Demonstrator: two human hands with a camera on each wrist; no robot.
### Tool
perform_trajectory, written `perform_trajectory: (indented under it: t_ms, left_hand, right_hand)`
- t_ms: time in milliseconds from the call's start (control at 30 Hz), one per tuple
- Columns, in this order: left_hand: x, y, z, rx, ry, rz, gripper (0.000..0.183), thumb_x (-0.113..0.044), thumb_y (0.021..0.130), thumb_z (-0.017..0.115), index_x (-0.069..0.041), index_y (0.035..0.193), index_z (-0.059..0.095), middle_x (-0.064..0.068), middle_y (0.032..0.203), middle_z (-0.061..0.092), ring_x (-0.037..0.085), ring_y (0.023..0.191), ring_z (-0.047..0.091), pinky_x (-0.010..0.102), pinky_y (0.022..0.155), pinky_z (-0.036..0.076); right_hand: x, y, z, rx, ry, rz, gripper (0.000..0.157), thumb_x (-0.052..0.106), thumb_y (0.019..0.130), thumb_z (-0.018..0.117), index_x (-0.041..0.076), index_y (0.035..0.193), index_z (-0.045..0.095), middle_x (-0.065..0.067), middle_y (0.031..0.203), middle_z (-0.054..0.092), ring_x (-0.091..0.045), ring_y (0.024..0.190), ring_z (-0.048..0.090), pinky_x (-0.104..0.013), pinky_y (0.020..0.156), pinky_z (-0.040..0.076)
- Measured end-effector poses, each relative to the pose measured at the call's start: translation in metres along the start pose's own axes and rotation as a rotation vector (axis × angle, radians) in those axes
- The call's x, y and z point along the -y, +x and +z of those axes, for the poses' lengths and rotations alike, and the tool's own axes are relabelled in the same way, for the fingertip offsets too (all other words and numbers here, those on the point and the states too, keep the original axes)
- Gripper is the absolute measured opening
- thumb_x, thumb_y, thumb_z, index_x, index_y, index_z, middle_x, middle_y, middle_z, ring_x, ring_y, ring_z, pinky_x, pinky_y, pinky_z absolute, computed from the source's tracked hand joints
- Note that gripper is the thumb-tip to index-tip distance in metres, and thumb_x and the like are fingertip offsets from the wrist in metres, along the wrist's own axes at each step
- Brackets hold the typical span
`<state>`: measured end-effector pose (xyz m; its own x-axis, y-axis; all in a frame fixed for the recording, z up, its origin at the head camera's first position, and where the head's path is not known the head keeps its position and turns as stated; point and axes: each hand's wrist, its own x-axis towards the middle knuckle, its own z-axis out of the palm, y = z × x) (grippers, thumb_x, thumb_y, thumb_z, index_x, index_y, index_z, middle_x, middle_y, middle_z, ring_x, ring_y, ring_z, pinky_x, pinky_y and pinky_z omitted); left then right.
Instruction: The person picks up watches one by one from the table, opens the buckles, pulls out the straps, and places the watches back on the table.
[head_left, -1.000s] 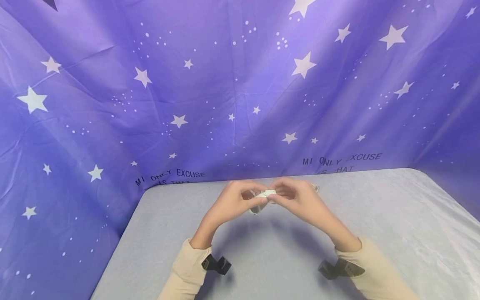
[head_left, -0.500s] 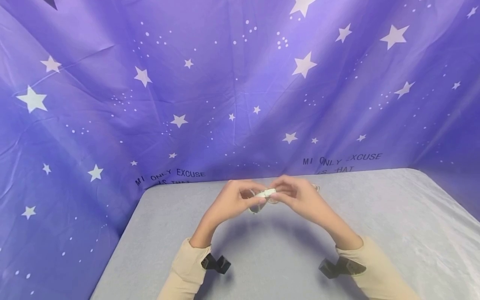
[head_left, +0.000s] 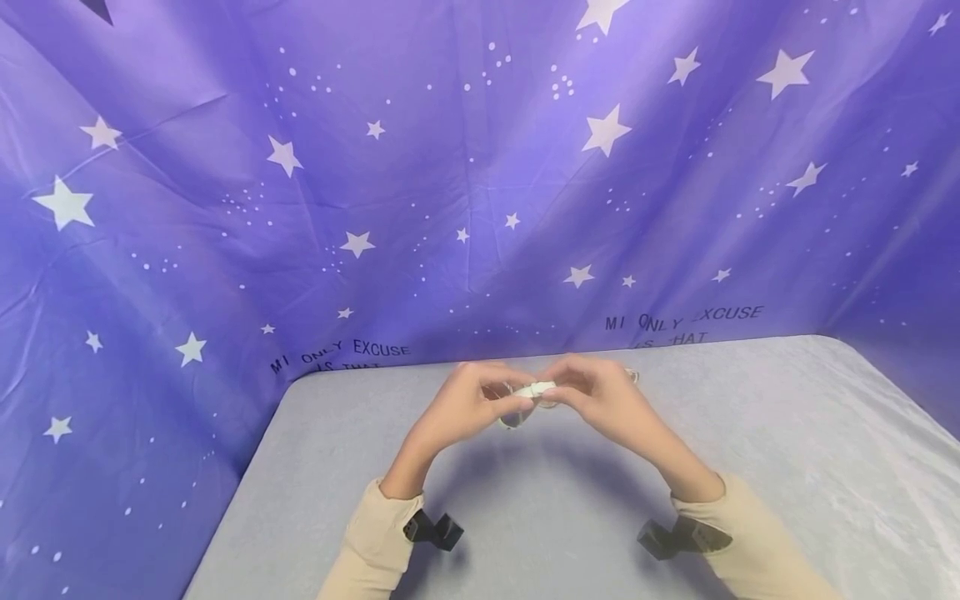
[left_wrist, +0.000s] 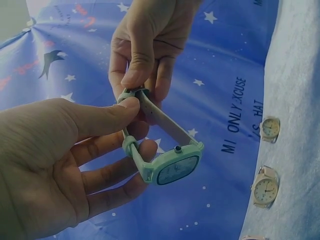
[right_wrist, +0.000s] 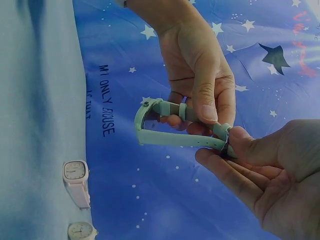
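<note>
A pale green wristwatch [left_wrist: 177, 167] with a rounded rectangular case hangs below my fingers, its strap bent into a loop. My left hand [head_left: 468, 400] pinches one side of the strap [right_wrist: 192, 114] between thumb and fingers, beside the buckle. At the buckle [right_wrist: 225, 142], my right hand [head_left: 600, 392] grips the strap end with thumb and forefinger. Small holes show along the free strap length [right_wrist: 185, 138], which runs up to the buckle. In the head view the hands hide much of the watch, and its case shows dimly under the left fingers.
Other watches lie on the grey cloth-covered table [head_left: 555, 517]: a round one [left_wrist: 265, 191], a smaller one [left_wrist: 270, 129] and a pink square one [right_wrist: 76, 171]. A purple star-printed curtain [head_left: 420, 167] hangs behind the table's far edge.
My right hand rises slightly, then settles back down, and the pale strap end between the hands tilts a little. The left hand stays almost still, holding the watch throughout.
</note>
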<state>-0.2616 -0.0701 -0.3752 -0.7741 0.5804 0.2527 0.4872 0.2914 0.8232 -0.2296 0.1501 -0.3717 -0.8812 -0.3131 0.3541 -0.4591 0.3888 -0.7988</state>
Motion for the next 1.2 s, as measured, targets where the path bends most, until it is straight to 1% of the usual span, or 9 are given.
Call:
perform_trajectory:
  t_ms: [267, 333, 500, 600, 767, 900, 1000, 1100, 1200]
  left_hand:
    - [-0.0001, -0.0005, -0.0003, -0.004, -0.013, 0.016, 0.024, -0.014, 0.091, 0.077, -0.015, 0.115, 0.078, 0.004, 0.100, 0.079, 0.023, 0.072, 0.075, 0.035, 0.071, 0.064]
    - [0.0003, -0.0002, -0.0004, -0.009, -0.012, 0.028, 0.024, -0.014, 0.091, 0.077, -0.015, 0.115, 0.078, 0.003, 0.101, 0.079, 0.023, 0.072, 0.075, 0.036, 0.073, 0.064]
    - [0.0000, -0.0001, -0.0009, -0.024, -0.015, 0.048, 0.024, -0.015, 0.090, 0.078, -0.015, 0.114, 0.078, 0.004, 0.104, 0.079, 0.023, 0.074, 0.075, 0.035, 0.073, 0.064]
    - [-0.0009, -0.0005, -0.0016, -0.033, -0.003, 0.047, 0.024, -0.015, 0.090, 0.078, -0.016, 0.114, 0.078, 0.003, 0.107, 0.079, 0.021, 0.076, 0.076, 0.034, 0.072, 0.063]
    - [-0.0017, -0.0003, -0.0029, -0.039, 0.009, 0.045, 0.025, -0.014, 0.090, 0.078, -0.016, 0.115, 0.078, 0.002, 0.109, 0.078, 0.018, 0.080, 0.075, 0.033, 0.073, 0.063]
    - [-0.0018, 0.0005, -0.0043, -0.051, 0.026, 0.062, 0.024, -0.014, 0.091, 0.077, -0.015, 0.115, 0.078, 0.001, 0.108, 0.078, 0.015, 0.082, 0.073, 0.032, 0.075, 0.063]
    - [-0.0020, 0.0008, -0.0045, -0.052, 0.023, 0.073, 0.024, -0.015, 0.091, 0.077, -0.015, 0.115, 0.077, 0.001, 0.109, 0.078, 0.013, 0.084, 0.072, 0.031, 0.077, 0.062]
    - [-0.0022, 0.0011, -0.0036, -0.050, 0.008, 0.068, 0.024, -0.015, 0.091, 0.077, -0.015, 0.115, 0.077, 0.001, 0.112, 0.078, 0.011, 0.086, 0.072, 0.030, 0.079, 0.062]
    - [-0.0026, 0.0016, -0.0018, -0.046, -0.015, 0.049, 0.024, -0.015, 0.091, 0.077, -0.014, 0.115, 0.076, 0.000, 0.113, 0.078, 0.010, 0.086, 0.073, 0.029, 0.082, 0.061]
  right_hand:
    - [0.0005, -0.0010, -0.0002, -0.005, 0.058, 0.022, 0.016, -0.004, 0.089, 0.072, 0.002, 0.104, 0.071, -0.013, 0.099, 0.076, -0.027, 0.089, 0.076, -0.028, 0.080, 0.063]
    - [0.0012, -0.0013, -0.0005, -0.010, 0.066, 0.033, 0.016, -0.004, 0.088, 0.071, 0.001, 0.103, 0.070, -0.014, 0.099, 0.076, -0.025, 0.089, 0.076, -0.029, 0.081, 0.063]
    - [0.0028, -0.0013, -0.0015, -0.016, 0.065, 0.047, 0.016, -0.004, 0.089, 0.071, 0.001, 0.104, 0.068, -0.015, 0.100, 0.077, -0.013, 0.089, 0.075, -0.027, 0.082, 0.062]
    - [0.0035, -0.0013, -0.0019, -0.017, 0.082, 0.046, 0.015, -0.005, 0.090, 0.070, 0.000, 0.104, 0.065, -0.016, 0.100, 0.077, -0.012, 0.089, 0.075, -0.027, 0.083, 0.062]
    - [0.0043, -0.0005, -0.0026, -0.018, 0.114, 0.035, 0.017, -0.005, 0.092, 0.068, -0.003, 0.106, 0.060, -0.019, 0.101, 0.075, -0.016, 0.091, 0.076, -0.028, 0.082, 0.063]
    - [0.0042, 0.0007, -0.0035, -0.012, 0.140, 0.043, 0.017, -0.002, 0.096, 0.065, -0.002, 0.110, 0.056, -0.020, 0.104, 0.075, -0.020, 0.093, 0.077, -0.031, 0.085, 0.063]
    - [0.0037, 0.0003, -0.0042, -0.012, 0.142, 0.045, 0.016, 0.001, 0.098, 0.062, -0.002, 0.112, 0.054, -0.021, 0.106, 0.075, -0.030, 0.097, 0.076, -0.034, 0.088, 0.062]
    - [0.0033, -0.0008, -0.0048, -0.014, 0.129, 0.043, 0.016, 0.003, 0.100, 0.060, -0.002, 0.114, 0.052, -0.022, 0.108, 0.076, -0.035, 0.102, 0.075, -0.040, 0.092, 0.061]
    - [0.0033, -0.0015, -0.0051, -0.021, 0.127, 0.044, 0.017, 0.004, 0.102, 0.058, -0.002, 0.116, 0.051, -0.022, 0.107, 0.076, -0.035, 0.103, 0.075, -0.049, 0.097, 0.058]
